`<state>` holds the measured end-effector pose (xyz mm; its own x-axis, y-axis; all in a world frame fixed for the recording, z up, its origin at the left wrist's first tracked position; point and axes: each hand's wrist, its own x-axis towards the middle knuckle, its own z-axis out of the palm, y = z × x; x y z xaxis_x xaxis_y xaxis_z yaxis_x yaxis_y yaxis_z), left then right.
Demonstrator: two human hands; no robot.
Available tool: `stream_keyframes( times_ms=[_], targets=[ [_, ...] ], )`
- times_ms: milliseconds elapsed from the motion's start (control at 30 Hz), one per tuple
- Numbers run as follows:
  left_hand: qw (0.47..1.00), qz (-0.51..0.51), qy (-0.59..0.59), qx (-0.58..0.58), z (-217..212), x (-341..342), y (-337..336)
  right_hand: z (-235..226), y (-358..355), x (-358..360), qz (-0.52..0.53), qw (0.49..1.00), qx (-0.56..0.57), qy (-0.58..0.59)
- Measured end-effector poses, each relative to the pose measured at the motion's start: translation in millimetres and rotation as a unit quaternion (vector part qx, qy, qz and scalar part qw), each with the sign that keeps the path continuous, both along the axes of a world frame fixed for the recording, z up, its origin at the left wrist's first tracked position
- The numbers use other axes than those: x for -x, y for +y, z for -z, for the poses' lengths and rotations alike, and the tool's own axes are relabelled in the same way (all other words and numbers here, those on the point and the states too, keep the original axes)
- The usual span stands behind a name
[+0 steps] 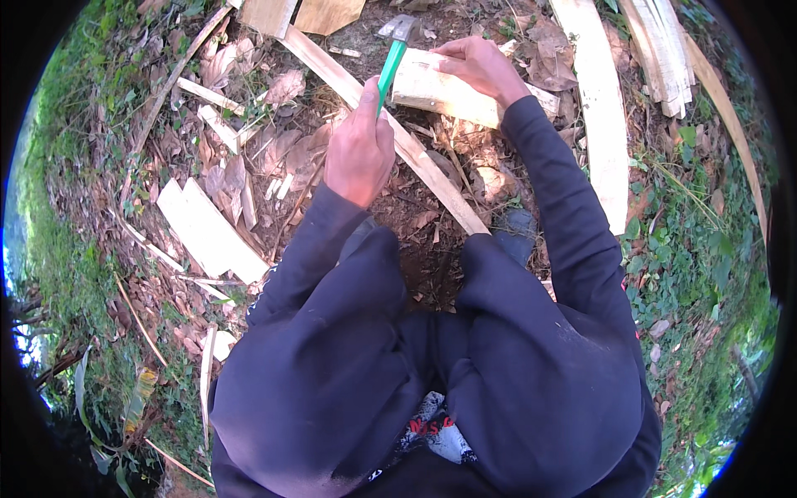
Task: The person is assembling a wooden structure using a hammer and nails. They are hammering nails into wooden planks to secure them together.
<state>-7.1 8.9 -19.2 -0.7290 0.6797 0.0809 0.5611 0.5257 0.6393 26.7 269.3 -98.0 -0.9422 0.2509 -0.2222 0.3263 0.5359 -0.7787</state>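
My left hand (360, 154) is closed round the green handle of a hammer (391, 65). The hammer stands tilted up, its grey metal head at the far end, left of a short pale piece of wood (423, 90). My right hand (486, 70) rests at the top of that wood with thumb and fingers pressed together. Whatever lies between those fingertips is too small to make out. A long narrow wooden strip (440, 189) runs diagonally from the far left toward my right knee, passing close by the short piece's left end.
Two pale boards (209, 232) lie on leaf litter at the left. A long plank (599, 116) and a stack of split wood (658, 50) lie to the right. Cut wood pieces (330, 12) sit at the far edge. My bent knees frame the near ground; green plants border both sides.
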Motion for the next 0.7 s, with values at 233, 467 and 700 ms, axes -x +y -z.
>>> stream_keyframes(
  times_ms=[233,467,700],
  targets=[
    [0.999,-0.019,-0.034,-0.007,-18.5,7.9,1.4,-19.9,-1.2,0.2,-0.022,0.999,-0.026,-0.021],
    [0.999,0.019,-0.031,-0.011,-16.5,4.2,3.8,-5.9,1.2,0.8,-0.014,0.999,-0.033,-0.017],
    [0.996,0.074,-0.018,0.04,-11.1,18.2,0.3,-2.5,1.6,0.7,0.007,1.0,-0.018,-0.004]
  ],
)
